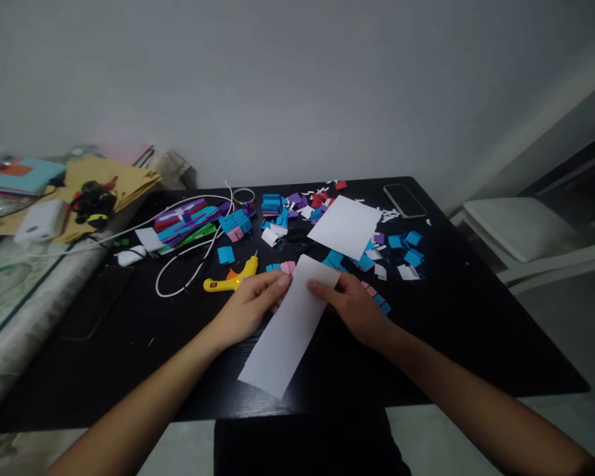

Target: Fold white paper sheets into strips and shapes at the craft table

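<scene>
A long white paper strip (290,334) slants over the front middle of the black table. My right hand (359,307) grips its upper right edge, thumb on top and fingers behind. At the strip's upper left edge is my left hand (252,301), closed, thumb against the fingers; what it pinches, perhaps the pink and blue paper piece (287,267) beside it, is too hidden to tell. A yellow glue gun (233,277) lies just beyond my left hand. Behind my right hand a white sheet (346,227) rests on colored paper pieces.
On the black table (451,337) lie a phone (405,200), a tape ring (243,196), a white cable (161,281), colored strips (191,221) and blue folded pieces (413,256). Envelopes (129,182) and a white box (43,221) are at left. A white chair (506,225) stands at right.
</scene>
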Action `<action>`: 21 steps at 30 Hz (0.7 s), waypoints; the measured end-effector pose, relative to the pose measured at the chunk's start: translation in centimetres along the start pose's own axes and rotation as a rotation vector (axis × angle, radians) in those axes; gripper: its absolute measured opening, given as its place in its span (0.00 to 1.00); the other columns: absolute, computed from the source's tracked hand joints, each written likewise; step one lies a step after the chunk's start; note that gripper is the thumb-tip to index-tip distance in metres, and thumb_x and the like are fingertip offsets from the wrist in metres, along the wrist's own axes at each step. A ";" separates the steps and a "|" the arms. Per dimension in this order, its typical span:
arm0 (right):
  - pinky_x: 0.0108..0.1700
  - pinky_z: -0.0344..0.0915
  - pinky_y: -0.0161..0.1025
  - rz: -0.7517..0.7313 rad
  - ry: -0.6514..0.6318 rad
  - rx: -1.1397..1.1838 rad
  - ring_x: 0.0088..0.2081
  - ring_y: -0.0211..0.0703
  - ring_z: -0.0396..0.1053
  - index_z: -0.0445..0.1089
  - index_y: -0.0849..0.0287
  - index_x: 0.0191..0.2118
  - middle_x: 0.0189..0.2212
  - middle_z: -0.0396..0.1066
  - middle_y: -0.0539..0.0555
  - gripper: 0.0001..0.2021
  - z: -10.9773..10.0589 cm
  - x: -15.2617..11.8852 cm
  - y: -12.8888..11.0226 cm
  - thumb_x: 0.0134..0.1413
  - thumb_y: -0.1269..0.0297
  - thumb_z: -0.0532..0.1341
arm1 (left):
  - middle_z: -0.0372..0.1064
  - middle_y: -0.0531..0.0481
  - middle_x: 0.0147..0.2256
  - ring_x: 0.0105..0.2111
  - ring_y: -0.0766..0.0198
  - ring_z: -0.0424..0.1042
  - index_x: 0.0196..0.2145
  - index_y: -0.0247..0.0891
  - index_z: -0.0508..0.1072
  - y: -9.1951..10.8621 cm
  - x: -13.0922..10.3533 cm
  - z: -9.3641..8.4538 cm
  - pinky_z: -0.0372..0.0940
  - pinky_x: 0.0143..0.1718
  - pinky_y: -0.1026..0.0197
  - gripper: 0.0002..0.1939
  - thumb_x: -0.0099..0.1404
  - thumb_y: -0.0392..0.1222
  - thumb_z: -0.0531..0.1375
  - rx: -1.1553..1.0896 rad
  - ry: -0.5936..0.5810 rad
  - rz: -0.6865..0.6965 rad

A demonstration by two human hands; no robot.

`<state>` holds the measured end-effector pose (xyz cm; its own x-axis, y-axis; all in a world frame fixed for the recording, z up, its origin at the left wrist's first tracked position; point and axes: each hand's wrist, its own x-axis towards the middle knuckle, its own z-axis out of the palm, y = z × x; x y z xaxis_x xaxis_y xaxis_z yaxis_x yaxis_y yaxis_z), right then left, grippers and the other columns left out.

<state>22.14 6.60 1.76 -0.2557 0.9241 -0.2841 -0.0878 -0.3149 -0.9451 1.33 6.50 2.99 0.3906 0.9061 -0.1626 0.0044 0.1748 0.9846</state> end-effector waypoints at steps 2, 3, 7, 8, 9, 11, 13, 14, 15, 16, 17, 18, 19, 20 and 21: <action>0.46 0.70 0.44 -0.037 -0.028 0.011 0.41 0.48 0.74 0.78 0.59 0.41 0.41 0.79 0.55 0.19 -0.5 1.1 0.2 0.50 0.50 0.73 | 0.71 0.50 0.26 0.25 0.66 0.68 0.32 0.34 0.74 -0.5 1.6 -0.5 0.63 0.28 0.64 0.27 0.67 0.65 0.61 -0.010 0.022 0.028; 0.45 0.70 0.43 -0.053 -0.020 -0.002 0.41 0.47 0.74 0.78 0.59 0.42 0.40 0.79 0.54 0.20 -0.7 1.5 0.5 0.49 0.50 0.74 | 0.70 0.51 0.25 0.24 0.67 0.67 0.30 0.34 0.74 -0.9 2.2 -0.7 0.62 0.28 0.65 0.27 0.65 0.65 0.63 -0.014 0.042 0.046; 0.39 0.69 0.40 -0.039 0.017 -0.057 0.36 0.44 0.72 0.77 0.57 0.38 0.33 0.76 0.50 0.19 -1.1 2.2 1.9 0.45 0.50 0.76 | 0.65 0.55 0.21 0.21 0.70 0.62 0.30 0.35 0.74 -3.3 3.0 -0.8 0.56 0.23 0.67 0.25 0.61 0.63 0.68 -0.051 0.102 0.076; 0.38 0.69 0.40 -0.036 0.020 -0.056 0.35 0.44 0.72 0.76 0.57 0.37 0.32 0.76 0.50 0.20 -1.1 2.3 2.2 0.44 0.49 0.76 | 0.65 0.56 0.20 0.20 0.70 0.61 0.29 0.35 0.74 -3.9 3.0 -0.7 0.55 0.22 0.67 0.26 0.61 0.64 0.68 -0.063 0.109 0.080; 0.37 0.69 0.40 -0.034 0.018 -0.056 0.34 0.45 0.73 0.75 0.57 0.36 0.31 0.76 0.50 0.20 -1.1 2.3 2.4 0.43 0.48 0.76 | 0.63 0.56 0.19 0.19 0.70 0.61 0.27 0.35 0.72 -4.3 2.9 -0.6 0.54 0.21 0.67 0.27 0.60 0.64 0.68 -0.070 0.115 0.087; 0.33 0.69 0.39 -0.031 0.015 -0.063 0.32 0.45 0.72 0.74 0.57 0.36 0.29 0.75 0.50 0.22 -0.9 2.2 2.7 0.39 0.48 0.77 | 0.63 0.56 0.17 0.16 0.70 0.61 0.25 0.35 0.71 -4.8 2.6 -0.4 0.54 0.19 0.67 0.29 0.59 0.66 0.68 -0.085 0.111 0.093; 0.25 0.64 0.37 -0.029 0.022 -0.074 0.28 0.45 0.70 0.73 0.56 0.35 0.26 0.73 0.49 0.23 -0.9 2.3 2.7 0.39 0.45 0.76 | 0.64 0.54 0.16 0.14 0.68 0.63 0.24 0.36 0.69 -5.0 2.5 -0.3 0.55 0.16 0.66 0.32 0.59 0.71 0.65 -0.100 0.104 0.098; 0.25 0.64 0.38 -0.034 0.029 -0.082 0.27 0.45 0.70 0.73 0.56 0.35 0.26 0.73 0.49 0.23 -0.9 2.4 2.7 0.40 0.44 0.75 | 0.65 0.54 0.16 0.14 0.68 0.63 0.25 0.36 0.69 -5.2 2.5 -0.3 0.55 0.15 0.66 0.32 0.60 0.72 0.64 -0.106 0.104 0.099; 0.27 0.66 0.38 -0.042 0.040 -0.092 0.29 0.46 0.71 0.73 0.57 0.34 0.27 0.75 0.50 0.23 -0.9 2.6 2.6 0.40 0.44 0.75 | 0.66 0.53 0.17 0.13 0.67 0.64 0.28 0.36 0.69 -5.3 2.5 -0.3 0.56 0.14 0.67 0.32 0.60 0.72 0.63 -0.114 0.106 0.099; 0.30 0.68 0.39 -0.057 0.056 -0.099 0.30 0.46 0.72 0.74 0.58 0.34 0.28 0.75 0.51 0.24 -1.0 2.7 2.5 0.39 0.44 0.76 | 0.69 0.53 0.18 0.13 0.66 0.65 0.32 0.37 0.70 -5.4 2.6 -0.3 0.57 0.13 0.66 0.31 0.60 0.72 0.63 -0.122 0.109 0.099; 0.31 0.68 0.39 -0.069 0.058 -0.108 0.30 0.47 0.72 0.74 0.59 0.32 0.27 0.75 0.51 0.24 -1.0 2.9 2.5 0.38 0.44 0.76 | 0.70 0.53 0.19 0.13 0.66 0.66 0.35 0.37 0.71 -5.6 2.7 -0.4 0.58 0.12 0.67 0.32 0.59 0.73 0.64 -0.130 0.111 0.101; 0.31 0.68 0.40 -0.081 0.060 -0.115 0.30 0.47 0.71 0.74 0.59 0.30 0.26 0.74 0.51 0.24 -1.1 3.0 2.4 0.37 0.43 0.76 | 0.71 0.53 0.20 0.14 0.65 0.67 0.37 0.37 0.71 -5.8 2.8 -0.4 0.59 0.12 0.66 0.33 0.58 0.73 0.65 -0.134 0.105 0.099; 0.31 0.68 0.40 -0.086 0.061 -0.121 0.30 0.47 0.71 0.74 0.60 0.30 0.26 0.74 0.52 0.24 -1.2 3.1 2.3 0.39 0.43 0.75 | 0.72 0.52 0.21 0.14 0.65 0.68 0.38 0.37 0.71 -6.1 2.9 -0.5 0.60 0.12 0.66 0.32 0.58 0.72 0.65 -0.137 0.100 0.096; 0.29 0.67 0.39 -0.081 0.065 -0.130 0.30 0.47 0.71 0.75 0.60 0.32 0.27 0.75 0.53 0.24 -1.2 3.1 2.2 0.43 0.42 0.73 | 0.72 0.52 0.21 0.15 0.65 0.69 0.38 0.36 0.71 -6.3 3.0 -0.4 0.61 0.12 0.66 0.32 0.58 0.71 0.66 -0.138 0.095 0.092; 0.27 0.66 0.39 -0.067 0.084 -0.138 0.29 0.47 0.71 0.75 0.61 0.32 0.27 0.75 0.53 0.23 -1.2 3.1 2.1 0.44 0.42 0.73 | 0.72 0.52 0.22 0.15 0.65 0.69 0.39 0.36 0.71 -6.5 3.0 -0.4 0.62 0.13 0.66 0.32 0.58 0.70 0.67 -0.139 0.091 0.088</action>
<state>22.32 9.10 -1.34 -0.1715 0.9587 -0.2270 0.0323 -0.2248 -0.9739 2.10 8.25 -3.98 0.2992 0.9501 -0.0879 -0.1555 0.1395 0.9779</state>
